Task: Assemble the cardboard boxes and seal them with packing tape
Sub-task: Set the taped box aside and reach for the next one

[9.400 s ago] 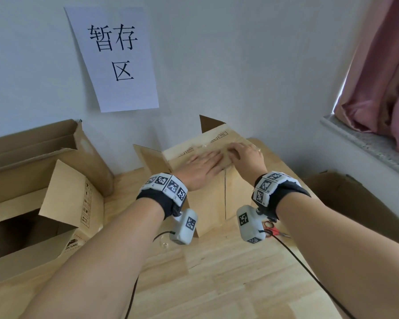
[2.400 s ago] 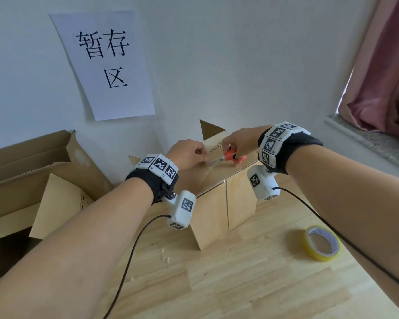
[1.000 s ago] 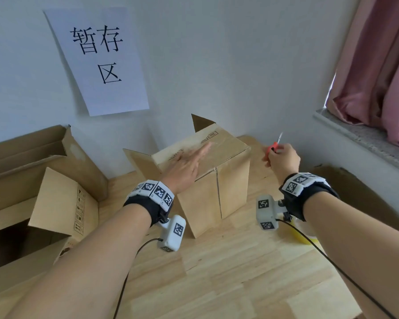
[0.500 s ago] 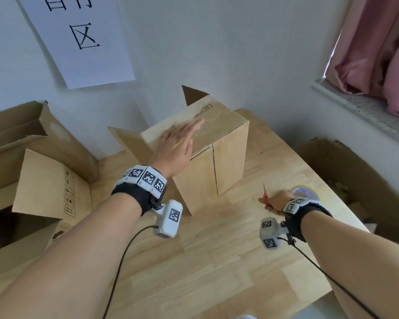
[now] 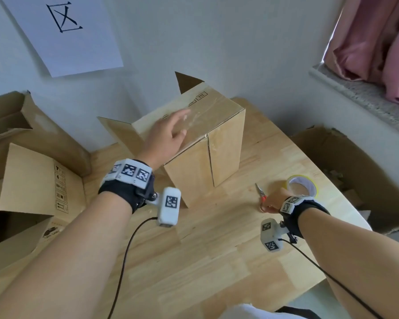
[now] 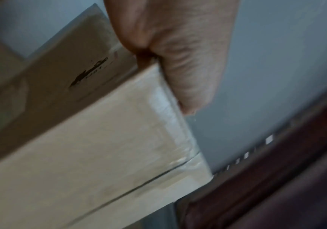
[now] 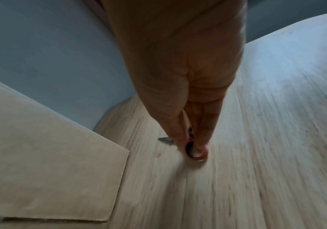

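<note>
A: From the head view, what did we see of the grips?

B: Our left hand lay over the top of the box, fingers straight and loose, gripping nothing. Our right hand was down on the table, fingers closed on the red handles of the scissors, whose blades pointed toward the box. The tape roll lay flat just beside that hand.

A: And the left wrist view?

B: Blurred. We saw the hand against the box's upper edge, where shiny tape ran over the seam.

A: The right wrist?

B: Thumb and fingers pinched a red handle loop touching the wood, the box corner near.

A: The room?

B: A paper sign on the wall, open cartons to our left, a pink curtain to our right.
</note>
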`<action>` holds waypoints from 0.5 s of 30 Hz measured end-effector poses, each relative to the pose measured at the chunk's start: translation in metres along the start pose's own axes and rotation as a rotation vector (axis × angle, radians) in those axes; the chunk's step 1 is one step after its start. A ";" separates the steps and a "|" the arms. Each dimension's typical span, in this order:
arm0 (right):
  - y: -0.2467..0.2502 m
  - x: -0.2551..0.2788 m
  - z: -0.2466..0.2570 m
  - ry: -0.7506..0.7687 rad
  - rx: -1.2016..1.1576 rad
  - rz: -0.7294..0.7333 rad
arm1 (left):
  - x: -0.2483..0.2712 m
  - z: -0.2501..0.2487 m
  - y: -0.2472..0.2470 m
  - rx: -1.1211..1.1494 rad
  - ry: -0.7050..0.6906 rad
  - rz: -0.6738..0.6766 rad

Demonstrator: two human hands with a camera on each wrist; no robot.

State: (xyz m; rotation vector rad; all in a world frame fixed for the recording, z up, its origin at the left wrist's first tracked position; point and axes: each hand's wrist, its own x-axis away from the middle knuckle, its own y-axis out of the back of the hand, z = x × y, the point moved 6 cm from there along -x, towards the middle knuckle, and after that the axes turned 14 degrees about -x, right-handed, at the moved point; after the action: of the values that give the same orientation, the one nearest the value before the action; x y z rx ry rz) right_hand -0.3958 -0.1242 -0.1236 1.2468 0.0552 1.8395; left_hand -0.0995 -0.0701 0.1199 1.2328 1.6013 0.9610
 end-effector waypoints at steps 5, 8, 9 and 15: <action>0.015 0.030 0.044 0.175 0.183 -0.109 | 0.020 0.037 0.027 1.079 0.336 -0.282; 0.033 0.027 0.072 0.264 -0.372 -0.217 | 0.057 0.074 0.020 1.257 0.527 -0.494; 0.040 0.032 0.084 0.305 -0.461 -0.296 | 0.072 0.086 0.013 1.251 0.605 -0.546; 0.054 0.121 0.178 0.763 -0.552 -0.615 | 0.175 0.163 -0.076 0.835 1.123 -0.293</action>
State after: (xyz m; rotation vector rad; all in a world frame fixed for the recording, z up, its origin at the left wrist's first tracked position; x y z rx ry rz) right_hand -0.3065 -0.1477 0.0781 0.0766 0.2917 1.5194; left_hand 0.0096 0.0957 -0.0342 0.8843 3.1984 0.8353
